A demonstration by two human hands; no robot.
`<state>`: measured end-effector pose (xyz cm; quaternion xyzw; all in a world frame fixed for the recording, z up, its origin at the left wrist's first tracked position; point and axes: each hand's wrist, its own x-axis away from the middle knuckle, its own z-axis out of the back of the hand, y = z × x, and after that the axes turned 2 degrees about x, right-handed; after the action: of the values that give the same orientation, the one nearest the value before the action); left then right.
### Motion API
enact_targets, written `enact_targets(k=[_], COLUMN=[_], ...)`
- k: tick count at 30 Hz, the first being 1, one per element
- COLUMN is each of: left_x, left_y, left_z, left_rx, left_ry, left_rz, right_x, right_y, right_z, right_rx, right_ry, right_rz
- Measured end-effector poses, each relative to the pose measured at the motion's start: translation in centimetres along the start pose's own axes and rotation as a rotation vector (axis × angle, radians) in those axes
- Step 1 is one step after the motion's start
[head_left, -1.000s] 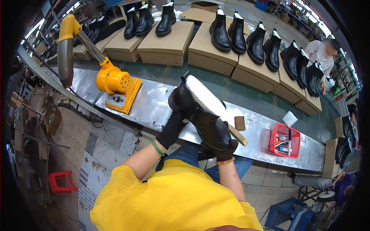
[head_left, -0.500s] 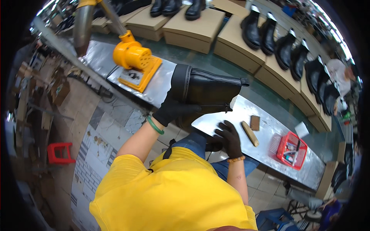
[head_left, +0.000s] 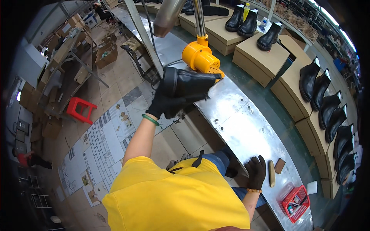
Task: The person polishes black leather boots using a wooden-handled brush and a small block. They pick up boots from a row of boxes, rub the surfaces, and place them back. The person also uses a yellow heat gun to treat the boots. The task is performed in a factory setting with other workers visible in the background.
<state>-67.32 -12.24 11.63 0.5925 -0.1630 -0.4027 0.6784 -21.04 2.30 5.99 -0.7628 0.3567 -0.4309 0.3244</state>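
My left hand (head_left: 163,101), in a black glove with a green bangle at the wrist, is closed round a black leather boot (head_left: 194,82). The boot is tipped on its side in the air, its sole toward the left and its shaft toward the right. Right behind the boot stands a yellow machine head (head_left: 202,57), partly covered by it. My right hand (head_left: 256,169), also gloved, holds nothing and has its fingers apart at the near edge of the metal table (head_left: 246,119). Beside it lie a long tan stick-like piece (head_left: 272,174) and a small brown block (head_left: 280,166).
A red plastic basket (head_left: 295,204) with small tools sits farther along the table. A metal nozzle (head_left: 167,19) hangs near the yellow machine. Cardboard boxes (head_left: 262,57) carrying black boots (head_left: 310,79) line the far side. On the floor at left is a red stool (head_left: 81,109).
The view has swung left. My left hand and the boot have moved left, close in front of the yellow machine. My right hand stays empty, now by the table edge near the stick-like piece.
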Motion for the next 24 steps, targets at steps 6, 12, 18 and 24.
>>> enact_targets(k=[6,12,18,24], left_x=[-2.1,-4.9,-5.1,-5.9], left_y=[3.7,2.3,1.9,0.4], left_z=[3.4,6.4,6.5,7.8], left_rx=[-0.25,-0.169,-0.408,-1.142], left_ry=[0.369,0.463,0.489,0.705], left_rz=[0.097,0.238,-0.121,-0.425], right_x=[-0.2,-0.2,-0.3,-0.2], right_y=[0.0,0.0,0.0,-0.3], right_z=[-0.4,-0.6,-0.7,-1.2], right_rx=[0.029,0.027,0.014,0.016], right_ry=[0.02,0.026,0.034,0.026], right_rz=[-0.011,-0.015,-0.029,-0.036])
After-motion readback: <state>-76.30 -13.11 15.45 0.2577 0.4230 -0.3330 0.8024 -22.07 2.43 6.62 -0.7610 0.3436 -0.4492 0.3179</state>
